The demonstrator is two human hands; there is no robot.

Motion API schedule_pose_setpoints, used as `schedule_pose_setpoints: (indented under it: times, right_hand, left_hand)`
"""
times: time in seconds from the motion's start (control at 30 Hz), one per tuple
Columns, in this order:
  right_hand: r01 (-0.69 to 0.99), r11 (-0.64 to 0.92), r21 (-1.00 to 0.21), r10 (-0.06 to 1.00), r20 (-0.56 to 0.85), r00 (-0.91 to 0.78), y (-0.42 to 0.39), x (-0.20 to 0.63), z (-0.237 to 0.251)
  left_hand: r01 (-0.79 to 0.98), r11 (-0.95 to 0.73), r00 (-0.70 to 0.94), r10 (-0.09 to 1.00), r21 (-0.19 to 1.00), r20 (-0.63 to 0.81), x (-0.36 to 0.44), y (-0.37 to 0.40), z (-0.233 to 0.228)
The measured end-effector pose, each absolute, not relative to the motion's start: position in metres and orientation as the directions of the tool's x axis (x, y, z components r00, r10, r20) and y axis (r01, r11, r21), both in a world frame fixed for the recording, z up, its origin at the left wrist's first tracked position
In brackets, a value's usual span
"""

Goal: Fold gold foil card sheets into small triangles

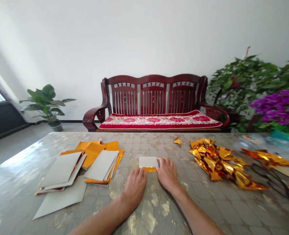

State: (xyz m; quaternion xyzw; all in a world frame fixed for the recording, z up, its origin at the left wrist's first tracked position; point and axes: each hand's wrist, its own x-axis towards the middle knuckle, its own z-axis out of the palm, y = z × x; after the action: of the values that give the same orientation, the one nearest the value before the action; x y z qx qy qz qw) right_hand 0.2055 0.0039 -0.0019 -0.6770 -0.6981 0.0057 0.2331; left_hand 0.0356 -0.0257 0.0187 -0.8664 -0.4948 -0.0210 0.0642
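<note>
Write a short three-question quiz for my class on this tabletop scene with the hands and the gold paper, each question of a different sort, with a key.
1. True or false: the left hand and the right hand both rest at the small folded sheet on the table.
2. Where does the heap of folded gold pieces lie?
A. to the person's right of the hands
B. on the wooden bench
C. under the flat sheets
3. Fill in: the stack of flat sheets lies to the person's ____ of the hands.

Key: 1 true; 2 A; 3 left.
</note>
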Motion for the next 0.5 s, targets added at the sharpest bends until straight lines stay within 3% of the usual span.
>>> schedule_pose_setpoints:
  times: [0.13,0.23,0.4,0.5]
  right_hand:
    - [0.918,0.203,-0.341,0.943,0.322,-0.088,0.003,0.217,0.001]
    - [0.889,0.320,-0.327,0.915,0.350,-0.201,-0.001,0.219,0.005]
    - [0.881,0.380,-0.281,0.886,0.383,-0.260,-0.013,0.212,0.009]
    - [0.817,0.499,-0.289,0.844,0.376,-0.382,-0.020,0.205,0.007]
  left_hand:
    - [0.860,-0.487,0.506,0.854,-0.154,0.124,0.035,-0.028,0.016]
    - [0.861,-0.491,0.507,0.851,-0.132,0.140,0.033,-0.027,0.012]
    - [0.865,-0.500,0.483,0.852,0.043,0.201,0.022,-0.015,0.007]
    - [0.835,-0.519,0.475,0.847,0.184,0.238,0.015,-0.002,0.007]
